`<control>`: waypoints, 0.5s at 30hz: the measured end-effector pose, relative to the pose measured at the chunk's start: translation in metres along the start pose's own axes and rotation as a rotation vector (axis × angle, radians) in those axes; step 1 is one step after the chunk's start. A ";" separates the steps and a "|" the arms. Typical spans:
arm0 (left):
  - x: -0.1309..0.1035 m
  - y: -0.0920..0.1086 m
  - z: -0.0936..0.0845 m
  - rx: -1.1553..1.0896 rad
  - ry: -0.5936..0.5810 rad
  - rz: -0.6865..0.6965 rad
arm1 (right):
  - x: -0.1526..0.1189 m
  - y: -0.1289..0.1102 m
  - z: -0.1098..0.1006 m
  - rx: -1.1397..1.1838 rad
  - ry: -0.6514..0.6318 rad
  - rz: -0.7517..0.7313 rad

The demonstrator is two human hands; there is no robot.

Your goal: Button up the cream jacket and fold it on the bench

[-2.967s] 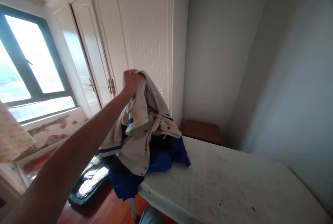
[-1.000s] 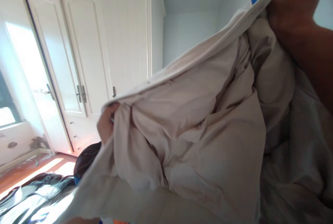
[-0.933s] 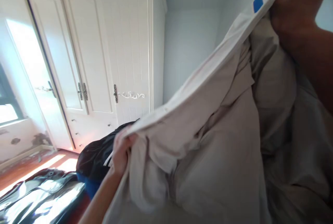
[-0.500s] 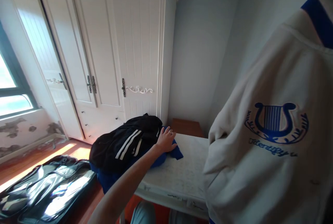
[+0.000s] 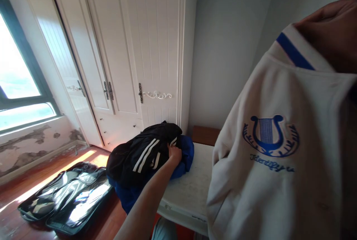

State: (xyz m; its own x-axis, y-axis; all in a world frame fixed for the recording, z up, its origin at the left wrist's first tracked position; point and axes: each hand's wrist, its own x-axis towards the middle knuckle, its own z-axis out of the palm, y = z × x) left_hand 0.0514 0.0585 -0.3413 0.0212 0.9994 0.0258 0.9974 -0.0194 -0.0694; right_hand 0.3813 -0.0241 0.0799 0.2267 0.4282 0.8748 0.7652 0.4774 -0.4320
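A black garment with white stripes lies bunched over blue cloth on a white tabletop. My left hand has its fingers curled into the right part of the black garment. Close to the camera on the right hangs a white jacket, its sleeve bearing a blue lyre emblem and its collar a blue band. My right hand, dim and partly cut off at the upper right, is closed at the jacket's collar; its fingertips are hidden.
An open suitcase holding packed items lies on the red-brown floor at the lower left. Behind the table stands a white wardrobe. A brown wooden piece shows beyond the table's far edge. A window is at the left.
My left hand has gone from spread fingers on the blue cloth to curled fingers on the black garment. The blue cloth bulges more. The jacket has shifted left, and its collar shows more.
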 end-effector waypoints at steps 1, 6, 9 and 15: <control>0.002 0.001 0.001 0.002 0.002 -0.029 | -0.002 -0.003 0.008 -0.028 0.014 -0.015; 0.008 -0.005 0.005 -0.023 0.015 -0.116 | -0.007 0.007 0.060 -0.057 -0.074 -0.075; 0.007 -0.015 0.006 -0.090 0.014 -0.127 | -0.011 0.028 0.099 -0.015 -0.155 -0.057; 0.016 -0.033 -0.027 -0.452 -0.050 -0.002 | -0.037 0.059 0.180 0.105 -0.308 -0.084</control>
State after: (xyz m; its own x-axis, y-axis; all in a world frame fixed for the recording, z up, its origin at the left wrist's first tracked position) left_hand 0.0208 0.0742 -0.3117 0.0273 0.9993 -0.0236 0.9276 -0.0166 0.3731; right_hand 0.3097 0.1259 -0.0173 -0.0400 0.5882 0.8077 0.7035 0.5906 -0.3953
